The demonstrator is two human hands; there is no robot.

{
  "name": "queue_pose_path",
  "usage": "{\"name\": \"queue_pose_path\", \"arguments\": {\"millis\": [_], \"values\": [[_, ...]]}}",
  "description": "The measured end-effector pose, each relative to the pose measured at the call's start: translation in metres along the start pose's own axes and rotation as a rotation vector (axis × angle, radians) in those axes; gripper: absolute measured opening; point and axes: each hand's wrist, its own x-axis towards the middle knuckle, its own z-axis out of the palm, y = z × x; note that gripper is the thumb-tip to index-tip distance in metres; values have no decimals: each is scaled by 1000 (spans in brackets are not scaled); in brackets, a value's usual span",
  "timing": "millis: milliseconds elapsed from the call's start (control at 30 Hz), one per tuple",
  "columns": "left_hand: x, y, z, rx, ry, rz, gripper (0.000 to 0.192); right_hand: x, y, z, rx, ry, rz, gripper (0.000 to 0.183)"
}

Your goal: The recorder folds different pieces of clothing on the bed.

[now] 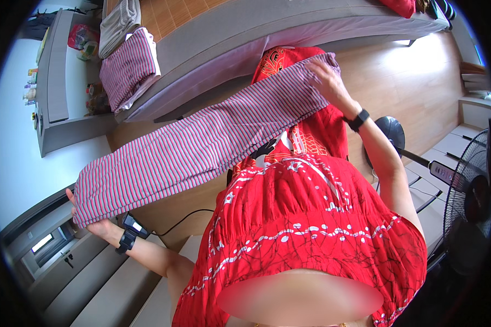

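Note:
A long folded cloth [200,143] with pink, white and grey stripes stretches slantwise across my front, over the skirt of a red patterned dress [286,204]. My left hand [99,227] holds its lower left end, with the thumb side below and fingertips showing past the edge. At the upper right end lies my right hand [325,81], its fingers blurred on top of the fabric; whether they grip it is unclear. Each wrist wears a black band.
On the grey bed edge [212,45] sit a folded striped cloth [129,69] and a pale folded cloth [120,26]. A standing fan [470,184] is close on my right. Grey shelving [55,81] stands at left, drawers [102,286] at lower left.

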Motion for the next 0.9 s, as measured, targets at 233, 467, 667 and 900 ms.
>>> {"name": "queue_pose_path", "arguments": {"millis": [233,467,667,900], "values": [[31,1,0,66,-511,308,41,-52,25,-5,188,432,613,28],[29,8,24,51,-480,228,27,-95,104,30,1669,299,1335,78],[23,12,27,46,-409,243,25,-63,137,44,1947,265,1086,50],[21,14,32,71,-368,190,24,-40,138,26,1832,615,1002,26]]}}
